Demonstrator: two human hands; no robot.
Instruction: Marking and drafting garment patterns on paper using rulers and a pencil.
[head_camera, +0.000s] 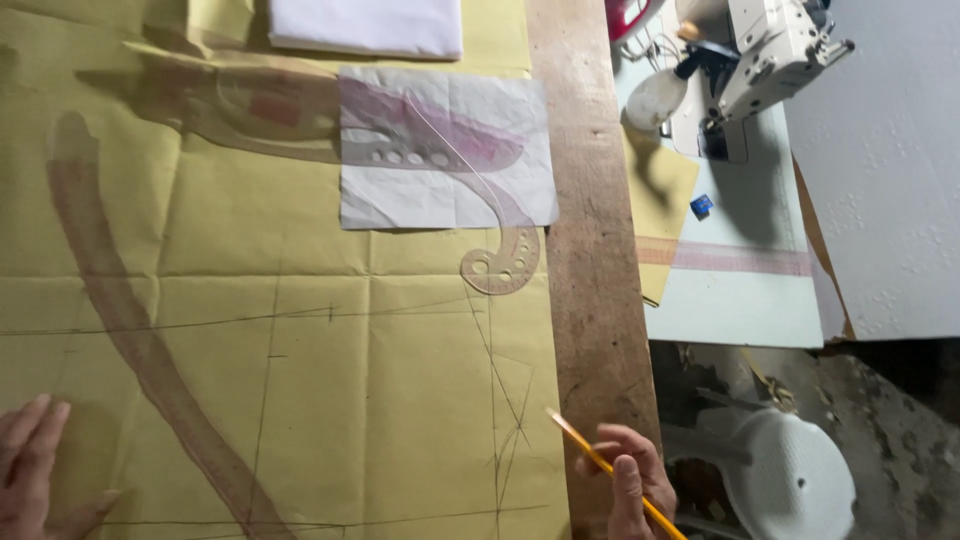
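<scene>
The right hand (630, 480) is closed around a yellow pencil (612, 472), which is held slanted with its tip directed up and to the left, just over the right border of the yellow pattern paper (300, 350). The left hand (35, 470) is laid flat with fingers spread on the lower left part of that paper; nothing is gripped in it. Between the two hands, pencilled straight lines are seen crossing the paper, several of them meeting just left of the pencil tip. A long, translucent curved ruler (140, 330) is laid on the paper, running from just right of the left hand up and away from it. Further ahead, well beyond both hands, a second clear curve template (500, 262) is lying partly on a creased white sheet (450, 200). A folded white cloth (365, 25) is placed at the far edge. The bare wooden edge of the worktop (595, 250) is exposed directly ahead of the right hand. To the right of that hand, a sewing machine (760, 60) is set on a pale surface, and a white plastic stool (795, 480) is noted just beside the hand, lower down on the floor.
</scene>
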